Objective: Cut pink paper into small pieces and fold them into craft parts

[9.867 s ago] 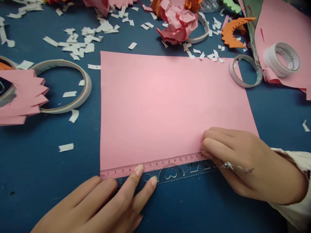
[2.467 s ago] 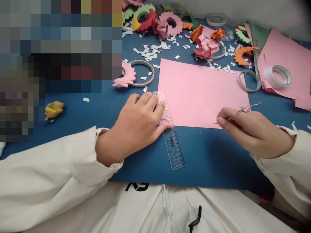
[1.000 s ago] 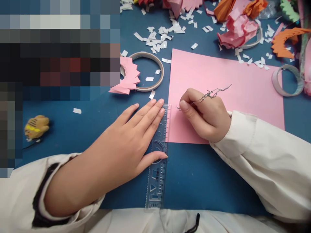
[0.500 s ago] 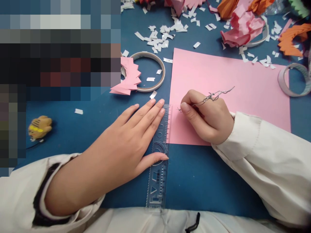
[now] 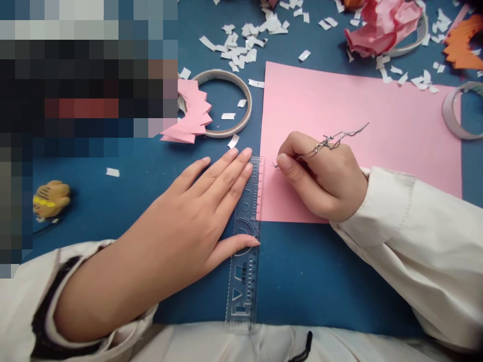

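A pink paper sheet (image 5: 350, 115) lies on the blue table. A clear plastic ruler (image 5: 245, 251) lies along the sheet's left edge, running toward me. My left hand (image 5: 199, 211) presses flat on the ruler, fingers stretched out. My right hand (image 5: 320, 176) rests on the sheet near its left edge, fingers pinched on a twisted piece of thin wire (image 5: 334, 142). The wire's tip touches the paper just right of the ruler, and its other end sticks up past my knuckles.
A tape ring (image 5: 241, 95) with a stack of pink zigzag paper pieces (image 5: 190, 115) lies left of the sheet. White paper scraps (image 5: 241, 48), crumpled pink paper (image 5: 381, 25), another tape ring (image 5: 453, 113) and a small yellow toy (image 5: 51, 198) lie around.
Ten seconds ago the ruler lay along the sheet's near edge; it now lies along the left edge. In the last second both hands stay almost still; the view shifted slightly.
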Tool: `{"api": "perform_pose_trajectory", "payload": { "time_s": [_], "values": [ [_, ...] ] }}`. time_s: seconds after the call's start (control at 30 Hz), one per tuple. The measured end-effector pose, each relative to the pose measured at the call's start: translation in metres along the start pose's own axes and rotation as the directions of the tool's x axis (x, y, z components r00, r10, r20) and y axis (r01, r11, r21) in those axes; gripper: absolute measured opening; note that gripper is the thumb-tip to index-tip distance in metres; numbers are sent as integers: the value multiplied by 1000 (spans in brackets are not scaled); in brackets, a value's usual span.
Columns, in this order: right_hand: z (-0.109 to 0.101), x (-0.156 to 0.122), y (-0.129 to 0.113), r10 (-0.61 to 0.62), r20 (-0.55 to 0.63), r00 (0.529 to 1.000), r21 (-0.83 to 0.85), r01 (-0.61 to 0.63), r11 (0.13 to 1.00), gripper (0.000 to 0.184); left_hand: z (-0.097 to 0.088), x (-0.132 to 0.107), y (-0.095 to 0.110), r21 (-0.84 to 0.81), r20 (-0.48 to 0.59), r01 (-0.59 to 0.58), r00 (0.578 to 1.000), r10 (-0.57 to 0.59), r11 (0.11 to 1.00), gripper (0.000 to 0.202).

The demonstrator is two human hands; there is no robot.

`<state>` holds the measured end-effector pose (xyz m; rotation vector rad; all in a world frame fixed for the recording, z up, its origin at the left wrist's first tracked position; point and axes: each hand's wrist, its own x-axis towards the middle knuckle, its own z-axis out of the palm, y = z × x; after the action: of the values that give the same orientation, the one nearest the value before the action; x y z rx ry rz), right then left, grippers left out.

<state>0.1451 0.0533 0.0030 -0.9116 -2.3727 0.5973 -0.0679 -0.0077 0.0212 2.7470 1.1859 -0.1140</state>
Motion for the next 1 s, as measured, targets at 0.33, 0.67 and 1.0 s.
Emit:
{"api": "perform_pose_trajectory", "payload": {
  "time_s": [0.33, 0.67, 1.0],
  "values": [
    [-1, 1, -1, 24, 34, 999, -7, -24, 1000, 20, 0, -1, 1, -27, -5, 17, 1000, -17, 999, 70],
    [-1, 0, -1, 7, 40, 999, -4, -7, 1000, 17, 0, -2, 1, -7, 3, 12, 1000, -12, 1000, 71],
    [0, 0, 0, 9, 42, 999, -26, -8, 1000, 15, 0, -1, -1, -23, -6, 15, 1000, -15, 1000, 71]
  ]
}}
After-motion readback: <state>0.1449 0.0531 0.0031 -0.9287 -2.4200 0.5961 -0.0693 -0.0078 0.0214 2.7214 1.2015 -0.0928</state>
